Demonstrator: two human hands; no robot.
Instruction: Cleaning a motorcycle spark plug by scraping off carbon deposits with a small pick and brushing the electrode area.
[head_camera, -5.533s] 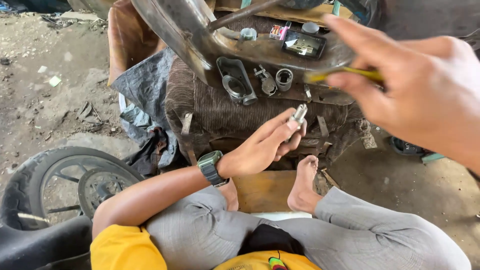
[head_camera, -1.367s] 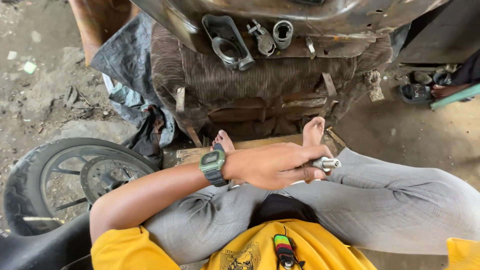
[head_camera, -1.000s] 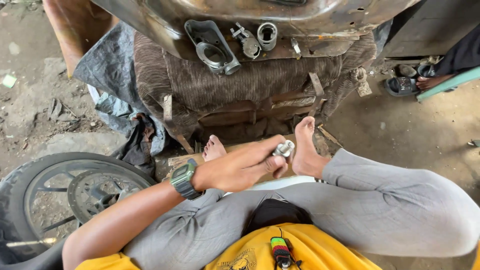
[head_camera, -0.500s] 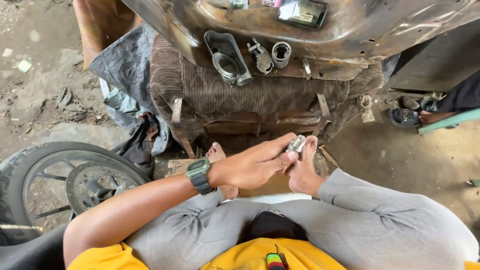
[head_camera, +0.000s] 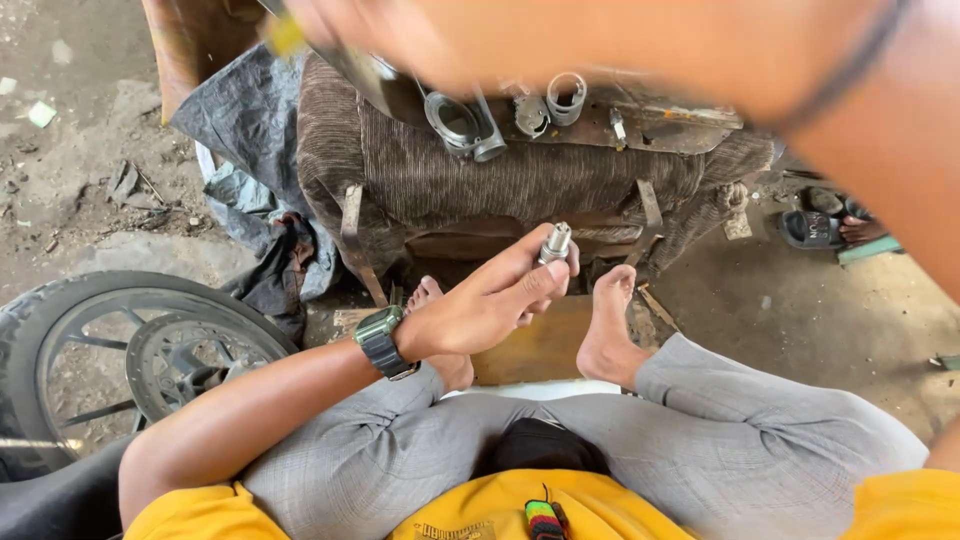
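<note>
A small metal spark plug (head_camera: 555, 243) stands upright, pinched in the fingertips of the left hand (head_camera: 485, 305) above the bare feet at centre. The right hand (head_camera: 400, 40), blurred at the far top, reaches over a metal panel (head_camera: 640, 110); its fingers cannot be made out. A wheel (head_camera: 110, 350) lies near left.

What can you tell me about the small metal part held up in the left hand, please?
The small metal part looks like a spark plug: silvery, cylindrical, with a wider collar and a narrower tip pointing up. It stands nearly upright, pinched at its lower end by the fingertips of the left hand, above the bare feet and in front of the brown cloth-covered bench. Finer details are too small to tell.
</note>
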